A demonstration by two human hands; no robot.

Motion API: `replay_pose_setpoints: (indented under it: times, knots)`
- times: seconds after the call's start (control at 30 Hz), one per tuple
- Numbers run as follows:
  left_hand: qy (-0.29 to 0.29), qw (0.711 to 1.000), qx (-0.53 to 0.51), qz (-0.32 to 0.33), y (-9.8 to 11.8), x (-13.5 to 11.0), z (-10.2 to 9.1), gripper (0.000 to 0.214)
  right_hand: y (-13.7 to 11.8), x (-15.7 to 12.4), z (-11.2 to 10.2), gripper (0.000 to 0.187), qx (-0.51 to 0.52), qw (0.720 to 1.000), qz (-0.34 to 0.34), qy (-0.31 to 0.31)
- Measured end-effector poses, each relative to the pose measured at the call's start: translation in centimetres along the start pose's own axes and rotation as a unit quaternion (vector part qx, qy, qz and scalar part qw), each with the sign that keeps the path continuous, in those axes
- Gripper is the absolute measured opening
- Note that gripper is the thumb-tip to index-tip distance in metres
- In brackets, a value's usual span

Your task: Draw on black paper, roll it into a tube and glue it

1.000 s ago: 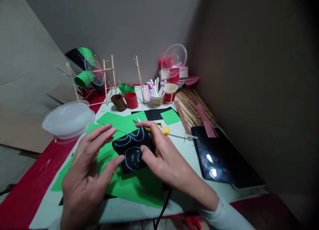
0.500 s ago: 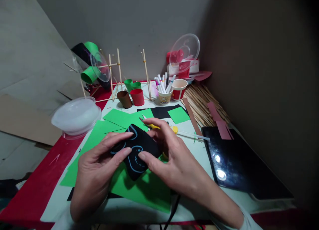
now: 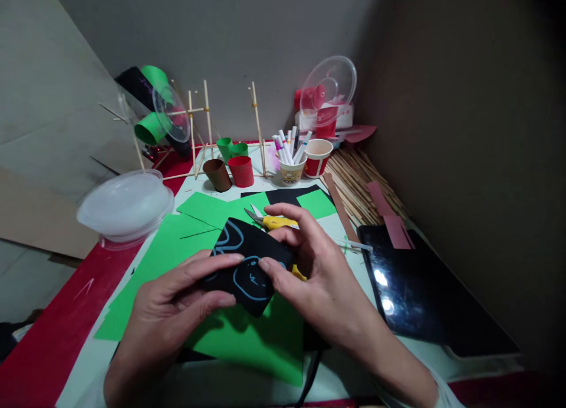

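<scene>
A piece of black paper (image 3: 254,281) with blue line drawings, among them a round face, is held up above the green sheets. My left hand (image 3: 177,302) grips its left side between thumb and fingers. On the other side, my right hand (image 3: 305,272) pinches it with the thumb on the front, the fingers mostly behind. Yellow-handled scissors (image 3: 278,222) lie just beyond, blades pointing left, partly covered by my right hand. Underneath spread several green paper sheets (image 3: 260,343).
Paper tubes in red (image 3: 241,171) and brown (image 3: 216,174) stand behind, near a stick frame (image 3: 206,113). A cup of markers (image 3: 292,171), a paper cup (image 3: 317,157) and bamboo sticks (image 3: 358,187) are at the back right. A black tablet (image 3: 424,290) lies right, plastic lids (image 3: 124,207) left.
The black paper has shifted slightly right and turned, showing more of the drawing. My left thumb has moved down to its lower edge. The view has shifted a little.
</scene>
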State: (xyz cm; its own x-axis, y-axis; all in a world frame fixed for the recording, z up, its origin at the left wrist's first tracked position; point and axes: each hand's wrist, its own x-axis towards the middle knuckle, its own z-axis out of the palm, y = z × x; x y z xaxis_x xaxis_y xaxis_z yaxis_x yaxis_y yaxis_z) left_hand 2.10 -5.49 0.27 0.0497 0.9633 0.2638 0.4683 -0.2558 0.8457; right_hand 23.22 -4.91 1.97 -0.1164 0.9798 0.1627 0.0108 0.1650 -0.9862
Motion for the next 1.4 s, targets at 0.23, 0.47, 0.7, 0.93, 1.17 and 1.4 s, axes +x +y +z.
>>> replay_pose_setpoints:
  times: [0.23,0.47,0.7,0.93,1.17,1.4]
  knots:
    - [0.04,0.998,0.045,0.012,0.4,-1.4,0.3,0.026,-0.4,0.1,-0.3,0.049,0.041,0.999,0.014,-0.025]
    - [0.01,0.964,0.116,0.238,-0.9,-0.7,-0.5,0.022,-0.7,0.1,-0.7,0.05,0.057,0.994,0.071,-0.058]
    - [-0.046,0.965,0.058,0.251,0.3,-1.0,-0.6,0.036,-0.6,0.0,-0.9,0.037,0.04,0.993,0.022,-0.105]
    - [-0.004,0.968,0.099,0.23,0.3,-1.3,0.1,0.022,-0.1,-0.1,-0.5,0.045,-0.078,0.992,-0.07,-0.065]
    - [-0.013,0.987,0.074,0.139,0.6,-1.4,0.4,0.024,0.1,-0.2,0.1,0.047,-0.137,0.982,-0.117,-0.061]
    - [-0.006,0.997,0.004,0.071,1.1,-0.5,0.7,0.031,0.7,-0.5,0.4,0.049,-0.116,0.986,-0.084,-0.085]
